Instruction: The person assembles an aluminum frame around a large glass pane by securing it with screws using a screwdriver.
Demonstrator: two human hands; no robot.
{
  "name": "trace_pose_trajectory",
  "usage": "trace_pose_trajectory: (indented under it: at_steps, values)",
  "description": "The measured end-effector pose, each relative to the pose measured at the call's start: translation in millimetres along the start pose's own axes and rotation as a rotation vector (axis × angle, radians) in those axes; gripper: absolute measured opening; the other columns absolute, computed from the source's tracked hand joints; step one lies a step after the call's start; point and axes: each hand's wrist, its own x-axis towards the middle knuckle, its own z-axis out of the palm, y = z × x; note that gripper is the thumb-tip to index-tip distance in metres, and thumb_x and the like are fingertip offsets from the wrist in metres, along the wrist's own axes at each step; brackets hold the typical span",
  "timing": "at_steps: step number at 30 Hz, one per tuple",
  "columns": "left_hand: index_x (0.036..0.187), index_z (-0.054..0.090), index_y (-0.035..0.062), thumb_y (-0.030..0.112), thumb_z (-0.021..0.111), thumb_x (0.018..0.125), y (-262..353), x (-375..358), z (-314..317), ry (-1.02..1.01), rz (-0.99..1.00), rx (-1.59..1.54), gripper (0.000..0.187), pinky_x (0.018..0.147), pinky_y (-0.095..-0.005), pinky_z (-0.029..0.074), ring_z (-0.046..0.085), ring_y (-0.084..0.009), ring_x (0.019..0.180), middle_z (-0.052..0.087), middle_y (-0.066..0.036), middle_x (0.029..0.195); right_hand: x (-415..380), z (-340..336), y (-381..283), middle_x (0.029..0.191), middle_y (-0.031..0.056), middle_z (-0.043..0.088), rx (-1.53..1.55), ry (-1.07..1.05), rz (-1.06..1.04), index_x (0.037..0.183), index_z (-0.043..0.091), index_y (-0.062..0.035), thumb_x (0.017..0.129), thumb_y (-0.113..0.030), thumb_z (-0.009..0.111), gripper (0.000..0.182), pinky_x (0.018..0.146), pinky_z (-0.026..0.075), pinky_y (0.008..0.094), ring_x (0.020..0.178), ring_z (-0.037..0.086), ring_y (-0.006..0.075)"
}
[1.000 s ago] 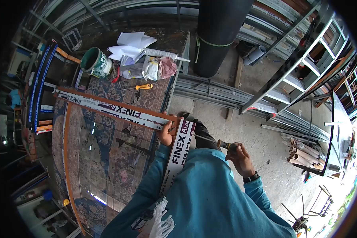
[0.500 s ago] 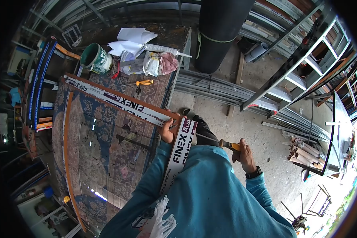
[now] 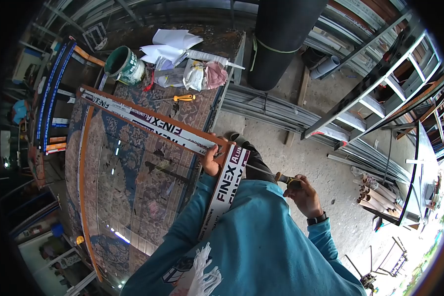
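A window frame with brown edges and printed white protective tape surrounds a glass pane on the patterned carpet. My left hand is closed around the frame close to its near corner, fingers over the top rail. In my right hand is a screwdriver, its handle pinched between thumb and fingers. Its thin shaft runs left to the outer side of the frame corner. The tip is too small to make out there.
On the carpeted table lie a second, yellow-handled screwdriver, a green bucket, a sealant tube, white papers and rags. A black roll stands behind. Metal profiles and a ladder are at right.
My right hand has turned on the screwdriver handle, its fingers now curled further over it. My left hand keeps its place on the frame. The whole view has shifted slightly.
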Motion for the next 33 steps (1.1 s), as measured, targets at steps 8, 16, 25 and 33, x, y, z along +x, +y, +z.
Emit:
trace_pose_trajectory:
  at_steps: [8, 16, 25, 33]
  values:
    - [0.125, 0.042, 0.0054, 0.008, 0.057, 0.086, -8, 3, -3, -0.015, 0.017, -0.065, 0.042, 0.084, -0.0463, 0.059, 0.065, -0.0366, 0.099, 0.059, -0.018, 0.100, 3, -36, 13, 0.084, 0.0116, 0.060, -0.365, -0.032, 0.046, 0.110, 0.050, -0.0021, 0.100, -0.046, 0.040, 0.046, 0.072, 0.050, 0.0394, 0.081, 0.062, 0.0238]
    - [0.124, 0.043, 0.0056, 0.007, 0.058, 0.086, -7, 3, 6, -0.012, 0.075, -0.019, 0.041, 0.083, -0.0484, 0.059, 0.065, -0.0375, 0.098, 0.059, -0.019, 0.101, 5, -21, 5, 0.086, 0.0127, 0.059, -0.314, -0.058, -0.164, 0.112, 0.047, -0.0053, 0.102, -0.048, 0.034, 0.045, 0.075, 0.049, 0.0383, 0.077, 0.061, 0.0218]
    - [0.124, 0.041, 0.0063, 0.008, 0.060, 0.085, -7, 2, 15, 0.012, 0.224, 0.022, 0.043, 0.082, -0.0496, 0.058, 0.062, -0.0379, 0.101, 0.058, -0.019, 0.103, 7, 15, -8, 0.065, 0.0072, 0.055, -0.216, 0.248, -0.164, 0.098, 0.050, -0.0051, 0.100, -0.053, 0.038, 0.049, 0.055, 0.047, 0.0308, 0.052, 0.049, 0.0133]
    - [0.126, 0.038, 0.0065, 0.009, 0.054, 0.089, -6, 1, 7, 0.054, 0.165, -0.045, 0.040, 0.085, -0.0505, 0.058, 0.061, -0.0388, 0.106, 0.057, -0.019, 0.107, 8, 0, -14, 0.075, 0.0112, 0.059, -0.315, 0.022, -0.055, 0.106, 0.051, -0.0013, 0.103, -0.044, 0.035, 0.046, 0.065, 0.049, 0.0344, 0.066, 0.059, 0.0204]
